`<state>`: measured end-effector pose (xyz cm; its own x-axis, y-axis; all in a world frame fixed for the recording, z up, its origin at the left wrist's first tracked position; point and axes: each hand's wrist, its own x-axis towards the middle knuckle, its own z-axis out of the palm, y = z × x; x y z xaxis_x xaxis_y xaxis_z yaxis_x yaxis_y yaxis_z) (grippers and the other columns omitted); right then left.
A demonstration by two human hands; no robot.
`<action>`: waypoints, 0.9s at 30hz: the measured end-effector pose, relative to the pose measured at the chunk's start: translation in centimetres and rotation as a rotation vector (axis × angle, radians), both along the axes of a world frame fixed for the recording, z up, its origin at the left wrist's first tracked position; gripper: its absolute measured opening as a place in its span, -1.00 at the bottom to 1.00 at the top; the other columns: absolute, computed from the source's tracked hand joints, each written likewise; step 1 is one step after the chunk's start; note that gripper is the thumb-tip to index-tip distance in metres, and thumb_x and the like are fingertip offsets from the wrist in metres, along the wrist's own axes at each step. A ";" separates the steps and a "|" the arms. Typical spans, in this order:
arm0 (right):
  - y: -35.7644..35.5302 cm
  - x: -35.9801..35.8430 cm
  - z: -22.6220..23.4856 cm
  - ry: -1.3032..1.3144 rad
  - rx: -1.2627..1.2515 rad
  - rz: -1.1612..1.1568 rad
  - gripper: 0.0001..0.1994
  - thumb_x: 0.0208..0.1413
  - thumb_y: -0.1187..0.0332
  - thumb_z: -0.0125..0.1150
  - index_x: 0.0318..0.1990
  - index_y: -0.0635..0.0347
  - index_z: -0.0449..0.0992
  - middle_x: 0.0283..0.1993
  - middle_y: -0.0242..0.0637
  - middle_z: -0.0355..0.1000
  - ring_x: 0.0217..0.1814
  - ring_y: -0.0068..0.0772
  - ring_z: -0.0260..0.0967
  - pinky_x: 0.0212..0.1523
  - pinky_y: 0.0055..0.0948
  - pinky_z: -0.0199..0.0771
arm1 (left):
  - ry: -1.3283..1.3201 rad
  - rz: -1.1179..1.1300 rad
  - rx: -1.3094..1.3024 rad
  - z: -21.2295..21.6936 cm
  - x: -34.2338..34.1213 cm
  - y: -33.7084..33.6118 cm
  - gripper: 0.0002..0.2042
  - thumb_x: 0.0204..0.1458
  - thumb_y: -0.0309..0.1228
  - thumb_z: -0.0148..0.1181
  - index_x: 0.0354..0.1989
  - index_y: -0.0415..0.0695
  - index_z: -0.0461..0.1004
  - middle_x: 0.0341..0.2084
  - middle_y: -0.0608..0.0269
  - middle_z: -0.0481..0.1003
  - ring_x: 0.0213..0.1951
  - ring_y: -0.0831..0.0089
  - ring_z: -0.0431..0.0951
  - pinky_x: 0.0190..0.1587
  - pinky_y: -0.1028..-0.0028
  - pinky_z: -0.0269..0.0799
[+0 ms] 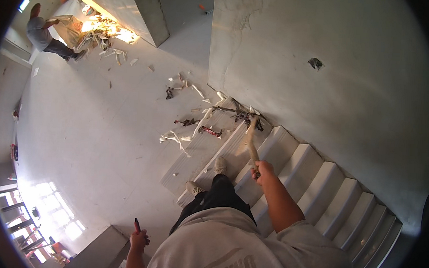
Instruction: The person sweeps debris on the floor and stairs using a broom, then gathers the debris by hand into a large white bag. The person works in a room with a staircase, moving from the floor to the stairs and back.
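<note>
My right hand (262, 170) grips the end of a long pale wooden handle (251, 141) that reaches down to a dark head among debris (245, 117) on the lower steps. Held low at my side, my left hand (139, 238) is closed on a small dark red tool (137, 224). I stand on pale concrete stairs (315, 179), and my feet in light shoes (220, 165) rest on a lower step. A small red object (209, 131) lies on the steps beside the debris.
White scraps (175, 139) and dark bits litter the grey floor below the stairs. A plain wall (326, 67) rises on the right. Far left, another person (43, 35) works by a sunlit rubble pile (100, 31). A low ledge (101, 252) is near my left hand.
</note>
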<state>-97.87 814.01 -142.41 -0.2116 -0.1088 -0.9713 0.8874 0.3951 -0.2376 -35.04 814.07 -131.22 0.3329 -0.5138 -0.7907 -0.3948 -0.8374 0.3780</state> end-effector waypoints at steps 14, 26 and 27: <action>-8.5 -7.5 -2.1 -0.111 -0.006 0.172 -0.82 0.21 0.31 0.03 -0.13 0.19 0.37 -0.46 -0.18 0.37 -0.59 -0.42 0.30 -0.68 -0.44 0.21 | -0.021 -0.170 0.093 5.2 -15.6 -1.4 -0.79 0.07 -0.30 0.20 -0.35 -0.22 0.43 -0.58 0.25 0.46 -0.65 0.46 0.48 -0.60 0.46 0.39; 15.0 -7.0 9.9 0.171 0.063 0.449 -0.65 0.25 0.28 -0.03 0.16 0.10 0.33 -0.48 -0.26 0.33 -0.64 -0.44 0.25 -0.68 -0.41 0.26 | -0.039 -0.274 0.091 1.1 -17.6 -9.5 -0.76 0.11 -0.26 0.19 -0.33 -0.20 0.43 -0.59 0.25 0.45 -0.65 0.46 0.48 -0.62 0.47 0.37; 15.9 -5.7 9.5 0.152 0.098 0.420 -0.65 0.25 0.28 -0.03 0.16 0.10 0.33 -0.47 -0.25 0.33 -0.62 -0.43 0.26 -0.66 -0.40 0.27 | -0.051 -0.278 0.110 0.5 -17.4 -9.6 -0.76 0.11 -0.26 0.19 -0.33 -0.21 0.42 -0.58 0.25 0.45 -0.65 0.46 0.48 -0.62 0.47 0.37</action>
<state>-103.57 829.89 -132.92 -0.3096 -0.1243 -0.9427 0.6034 0.7406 -0.2958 -52.41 804.48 -130.74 0.2319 -0.5034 -0.8324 -0.6308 -0.7292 0.2652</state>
